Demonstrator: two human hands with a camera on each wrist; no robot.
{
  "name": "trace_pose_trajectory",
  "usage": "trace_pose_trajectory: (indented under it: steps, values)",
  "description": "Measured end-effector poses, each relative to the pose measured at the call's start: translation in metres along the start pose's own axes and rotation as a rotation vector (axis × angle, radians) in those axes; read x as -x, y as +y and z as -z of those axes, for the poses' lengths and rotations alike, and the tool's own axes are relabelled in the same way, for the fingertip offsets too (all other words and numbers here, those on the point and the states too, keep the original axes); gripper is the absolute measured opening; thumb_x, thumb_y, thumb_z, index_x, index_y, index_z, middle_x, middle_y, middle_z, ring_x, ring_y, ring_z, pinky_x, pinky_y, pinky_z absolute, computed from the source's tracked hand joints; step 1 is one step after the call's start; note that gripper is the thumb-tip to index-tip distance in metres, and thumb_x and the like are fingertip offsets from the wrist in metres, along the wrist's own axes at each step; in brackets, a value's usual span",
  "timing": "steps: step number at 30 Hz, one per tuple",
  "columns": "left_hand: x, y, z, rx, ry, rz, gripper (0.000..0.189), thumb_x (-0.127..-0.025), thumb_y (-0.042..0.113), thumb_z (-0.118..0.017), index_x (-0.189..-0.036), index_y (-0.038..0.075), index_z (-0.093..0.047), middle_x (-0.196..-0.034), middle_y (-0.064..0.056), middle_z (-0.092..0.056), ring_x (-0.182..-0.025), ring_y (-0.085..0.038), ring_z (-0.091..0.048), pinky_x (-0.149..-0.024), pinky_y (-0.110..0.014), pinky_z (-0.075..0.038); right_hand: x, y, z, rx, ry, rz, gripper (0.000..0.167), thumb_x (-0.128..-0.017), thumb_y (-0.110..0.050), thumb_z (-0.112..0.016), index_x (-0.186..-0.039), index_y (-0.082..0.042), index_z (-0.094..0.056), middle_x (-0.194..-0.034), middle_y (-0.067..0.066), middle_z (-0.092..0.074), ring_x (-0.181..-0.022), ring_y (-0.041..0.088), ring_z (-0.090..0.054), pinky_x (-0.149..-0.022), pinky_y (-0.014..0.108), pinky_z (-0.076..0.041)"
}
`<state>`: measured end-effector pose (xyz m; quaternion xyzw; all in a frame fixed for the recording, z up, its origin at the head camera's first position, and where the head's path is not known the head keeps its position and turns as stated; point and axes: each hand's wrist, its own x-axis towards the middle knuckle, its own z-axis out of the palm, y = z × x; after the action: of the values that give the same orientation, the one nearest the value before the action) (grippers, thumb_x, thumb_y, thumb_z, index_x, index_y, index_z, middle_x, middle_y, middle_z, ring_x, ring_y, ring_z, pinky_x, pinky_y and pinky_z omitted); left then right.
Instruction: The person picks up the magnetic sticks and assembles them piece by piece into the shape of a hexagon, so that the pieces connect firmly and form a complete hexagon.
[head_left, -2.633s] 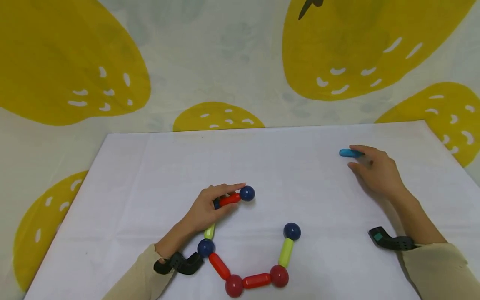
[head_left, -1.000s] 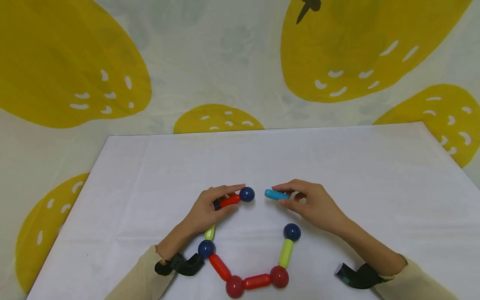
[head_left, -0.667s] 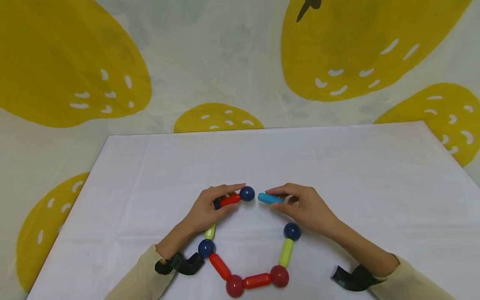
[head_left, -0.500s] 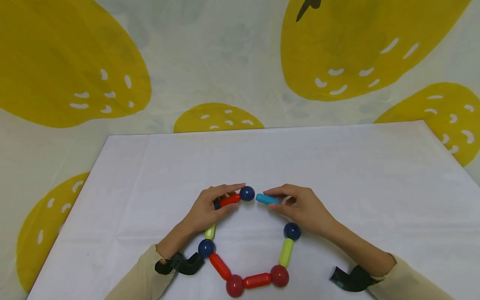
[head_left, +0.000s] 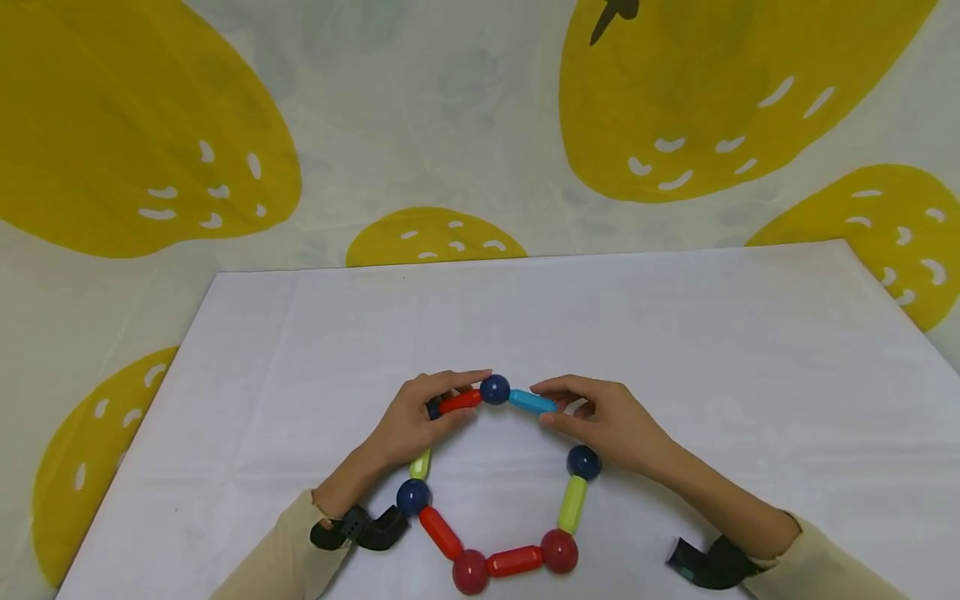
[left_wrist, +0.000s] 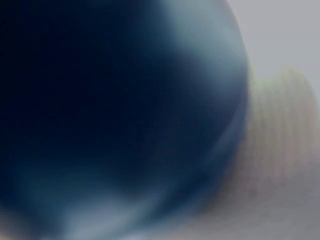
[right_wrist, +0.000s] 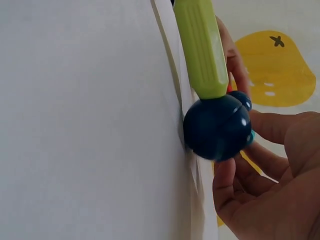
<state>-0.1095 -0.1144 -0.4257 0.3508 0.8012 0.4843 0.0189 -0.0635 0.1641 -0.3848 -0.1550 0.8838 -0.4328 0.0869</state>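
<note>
My right hand (head_left: pixel 615 421) pinches a light-blue magnetic rod (head_left: pixel 531 402) between thumb and fingers. The rod's left end meets a dark blue ball (head_left: pixel 495 389). That ball is joined to a red magnetic rod (head_left: pixel 460 400), which my left hand (head_left: pixel 408 417) holds between thumb and fingers; another dark blue ball under this hand is mostly hidden. The chain runs on through a lime rod (head_left: pixel 421 463), more balls and red rods, to a lime rod (head_left: pixel 573 505) capped by a dark blue ball (head_left: pixel 584 462). That end ball, close up in the right wrist view, stands apart from the light-blue rod.
The chain lies near the front of a white-covered table (head_left: pixel 300 350). Black wrist cameras (head_left: pixel 371 529) sit on both forearms, the left one close to a ball of the chain. Behind the table hangs a cloth (head_left: pixel 465 125) with yellow fruit prints.
My right hand has brought the light-blue rod from the far right of the table leftwards to the dark blue ball, closing the gap between them. My left hand has stayed in place.
</note>
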Motion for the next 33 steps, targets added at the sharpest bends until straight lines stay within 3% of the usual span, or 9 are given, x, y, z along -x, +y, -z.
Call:
trace_pose_trajectory:
  steps: [5, 11, 14, 17, 22, 25, 33]
  values:
    - [-0.002, 0.008, 0.002, -0.006, -0.014, 0.017, 0.045, -0.084, 0.006, -0.072, -0.128, 0.009, -0.062, -0.112, 0.0, -0.067, -0.089, -0.014, -0.056, -0.07, -0.032, -0.035, 0.017, 0.007, 0.014, 0.029, -0.054, -0.002, 0.035, -0.086, -0.026, -0.073, -0.119, -0.02, -0.065, -0.097, -0.011, -0.064, -0.08, 0.011, -0.055, -0.071, 0.025, -0.049]
    - [-0.006, 0.036, 0.012, -0.01, -0.025, 0.021, 0.043, -0.082, -0.002, -0.07, -0.124, 0.004, -0.063, -0.106, -0.004, -0.069, -0.085, -0.014, -0.055, -0.069, -0.029, -0.034, 0.037, 0.012, 0.02, -0.009, -0.183, 0.039, 0.043, -0.082, -0.042, -0.072, -0.118, -0.02, -0.064, -0.092, -0.011, -0.061, -0.068, 0.009, -0.052, -0.058, 0.021, -0.044]
    - [-0.006, 0.037, 0.013, -0.004, -0.018, 0.012, 0.043, -0.082, -0.002, -0.07, -0.124, 0.004, -0.063, -0.105, -0.004, -0.069, -0.084, -0.014, -0.055, -0.069, -0.03, -0.033, 0.04, 0.013, 0.018, -0.027, -0.194, 0.073, 0.043, -0.081, -0.043, -0.073, -0.117, -0.02, -0.064, -0.094, -0.011, -0.062, -0.066, 0.008, -0.054, -0.058, 0.021, -0.045]
    - [-0.003, 0.025, 0.008, 0.007, -0.013, 0.011, 0.043, -0.084, 0.002, -0.071, -0.126, 0.007, -0.062, -0.108, -0.002, -0.069, -0.085, -0.014, -0.055, -0.069, -0.032, -0.034, 0.04, 0.013, 0.016, -0.037, -0.172, 0.057, 0.041, -0.081, -0.04, -0.074, -0.115, -0.019, -0.064, -0.097, -0.011, -0.063, -0.067, 0.008, -0.055, -0.06, 0.022, -0.047]
    - [-0.001, 0.003, 0.003, 0.034, -0.01, 0.001, 0.045, -0.087, 0.012, -0.071, -0.131, 0.017, -0.061, -0.116, 0.004, -0.066, -0.094, -0.012, -0.057, -0.075, -0.03, -0.04, 0.038, 0.012, 0.018, -0.02, -0.096, 0.025, 0.039, -0.079, -0.039, -0.077, -0.111, -0.021, -0.065, -0.081, -0.009, -0.06, -0.066, 0.009, -0.056, -0.059, 0.023, -0.048]
    - [-0.001, 0.001, 0.004, 0.073, 0.001, -0.01, 0.046, -0.088, 0.011, -0.07, -0.132, 0.019, -0.059, -0.119, 0.004, -0.065, -0.097, -0.013, -0.058, -0.079, -0.03, -0.046, 0.036, 0.012, 0.02, -0.004, -0.048, 0.033, 0.038, -0.078, -0.037, -0.078, -0.111, -0.022, -0.066, -0.078, -0.008, -0.057, -0.067, 0.009, -0.056, -0.061, 0.023, -0.048]
    - [0.0, 0.002, 0.005, 0.106, 0.058, 0.02, 0.046, -0.087, 0.009, -0.07, -0.132, 0.019, -0.06, -0.116, 0.005, -0.066, -0.1, -0.014, -0.058, -0.086, -0.033, -0.046, 0.021, 0.01, 0.026, 0.012, 0.069, 0.09, 0.039, -0.08, -0.022, -0.079, -0.116, -0.021, -0.066, -0.096, -0.012, -0.061, -0.08, 0.01, -0.057, -0.07, 0.024, -0.052]
